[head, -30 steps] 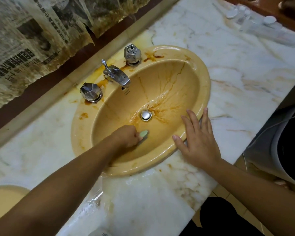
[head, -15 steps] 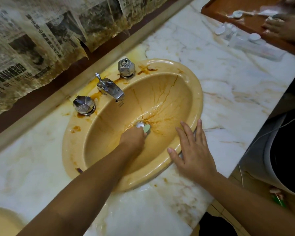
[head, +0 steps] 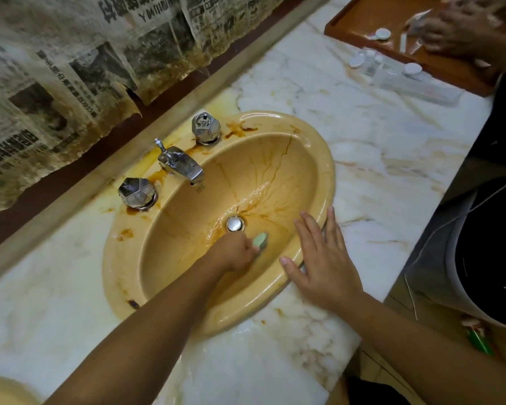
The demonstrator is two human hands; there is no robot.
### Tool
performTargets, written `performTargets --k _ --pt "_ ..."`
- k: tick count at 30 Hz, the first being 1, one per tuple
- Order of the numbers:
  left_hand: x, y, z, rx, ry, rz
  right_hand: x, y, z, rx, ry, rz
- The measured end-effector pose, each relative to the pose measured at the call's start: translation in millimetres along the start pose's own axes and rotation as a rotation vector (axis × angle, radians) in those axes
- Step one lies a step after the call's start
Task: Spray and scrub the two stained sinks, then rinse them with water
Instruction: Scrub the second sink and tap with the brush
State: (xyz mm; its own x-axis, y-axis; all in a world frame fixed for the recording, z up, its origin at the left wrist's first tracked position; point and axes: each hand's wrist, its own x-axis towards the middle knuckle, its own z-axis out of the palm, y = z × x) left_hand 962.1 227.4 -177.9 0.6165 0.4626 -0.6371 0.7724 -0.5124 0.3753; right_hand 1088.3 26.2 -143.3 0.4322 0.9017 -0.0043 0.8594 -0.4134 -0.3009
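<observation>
Sink: an oval yellow basin, found directly beneath both hands; its long axis was seen to run from beside the left forearm away to the far right.
Left hand: lowered into the bowl, fingers curled round a pale green scrubber, which was pressed to the basin floor just short of the drain.
Right hand: laid flat, fingers straight, on the near rim just right of the scrubber; nothing was held.
Stains: brown streaks were spread beyond the drain, away from both hands, toward the faucet.
Governing relation: the left hand was judged nearer the streaks; the coming stroke would need to be carried forward past the drain.
Second sink: only an edge was seen, left of the left forearm.
</observation>
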Motion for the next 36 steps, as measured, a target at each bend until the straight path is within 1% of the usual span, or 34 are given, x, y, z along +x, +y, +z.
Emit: performTargets --k 2,3,4,6,7,8,12,13,14,15,16,18,19,20,21,22,23,25,26,27,28,31,32,34,35,36 --pt "3.8 -2.0 -0.3 0.124 0.132 -0.118 -0.4 0.6 0.0 0.003 0.003 -0.001" --pt "4.9 4.9 -4.5 0.161 0.17 -0.139 0.1 1.2 0.5 0.003 0.004 0.0" --pt "6.8 13.5 -9.2 0.186 0.17 -0.132 -0.1 1.5 0.9 0.004 0.003 0.003" --pt "10.6 36.5 -19.1 0.157 0.083 -0.093 -0.3 3.1 0.9 0.012 -0.002 0.007" --pt "10.9 48.9 -22.5 0.077 0.016 -0.064 0.1 5.2 0.1 0.011 -0.007 0.004" --pt "8.7 58.8 -25.5 -0.051 -0.046 -0.034 0.9 8.2 -1.2 0.007 -0.013 -0.002" --pt "-8.6 66.1 -42.6 -0.576 -0.167 0.058 11.3 31.9 -9.5 0.012 -0.02 0.003" --pt "-11.1 62.6 -44.2 -0.651 -0.196 0.064 16.1 38.1 -11.3 0.013 -0.032 -0.003" --pt "-11.2 56.6 -41.2 -0.669 -0.209 0.05 20.7 43.4 -12.5 0.019 -0.044 -0.014" --pt "-10.4 50.5 -35.4 -0.627 -0.202 0.012 24.3 47.2 -12.6 0.027 -0.054 -0.023" --pt "-7.3 42.4 -26.5 -0.531 -0.164 -0.042 27.4 49.8 -12.2 0.03 -0.058 -0.031" --pt "3.5 26.4 -4.3 -0.21 -0.038 -0.141 29.1 51.8 -9.6 0.002 -0.034 -0.046" --pt "8.3 21.9 3.9 -0.083 0.016 -0.187 28.8 52.2 -8.0 -0.023 -0.019 -0.051" --pt "12.8 22.8 7.1 -0.021 0.069 -0.22 28.7 52.5 -7.1 -0.047 -0.008 -0.051" --pt "15.4 30.6 5.5 -0.02 0.093 -0.23 29.2 53.4 -6.2 -0.058 -0.001 -0.053" --pt "19.6 41.2 1.7 -0.072 0.08 -0.205 29.8 54.0 -6.8 -0.062 0.002 -0.058" --pt "20.8 55.1 -4.6 -0.184 0.059 -0.153 29.9 53.8 -7.9 -0.061 0.004 -0.065" --pt "16.0 80.9 -19.0 -0.518 0.005 -0.025 31.0 53.8 -8.7 -0.07 0.008 -0.079" --pt "10.4 89.1 -25.5 -0.649 -0.02 0.018 31.2 53.8 -9.2 -0.074 0.006 -0.081" --pt "8.8 86.9 -28.5 -0.687 -0.048 0.037 31.3 53.5 -9.8 -0.074 0.0 -0.082" --pt "8.2 76.6 -28.2 -0.621 -0.059 0.022 31.4 53.0 -10.2 -0.073 -0.007 -0.085" --pt "8.7 29.5 -12.4 -0.061 -0.031 -0.106 31.5 52.3 -11.4 -0.072 -0.013 -0.088" --pt "8.1 21.4 -8.0 -0.004 -0.019 -0.14 31.6 52.4 -11.9 -0.073 -0.018 -0.091" --pt "7.1 27.6 -7.9 -0.031 -0.022 -0.103 32.4 52.7 -11.6 -0.072 -0.016 -0.09" --pt "4.5 37.8 -11.1 -0.106 -0.048 -0.041 32.4 52.6 -11.3 -0.068 -0.013 -0.093" --pt "-0.5 47.6 -15.3 -0.245 -0.077 0.006 32.2 52.7 -11.2 -0.064 -0.011 -0.098"
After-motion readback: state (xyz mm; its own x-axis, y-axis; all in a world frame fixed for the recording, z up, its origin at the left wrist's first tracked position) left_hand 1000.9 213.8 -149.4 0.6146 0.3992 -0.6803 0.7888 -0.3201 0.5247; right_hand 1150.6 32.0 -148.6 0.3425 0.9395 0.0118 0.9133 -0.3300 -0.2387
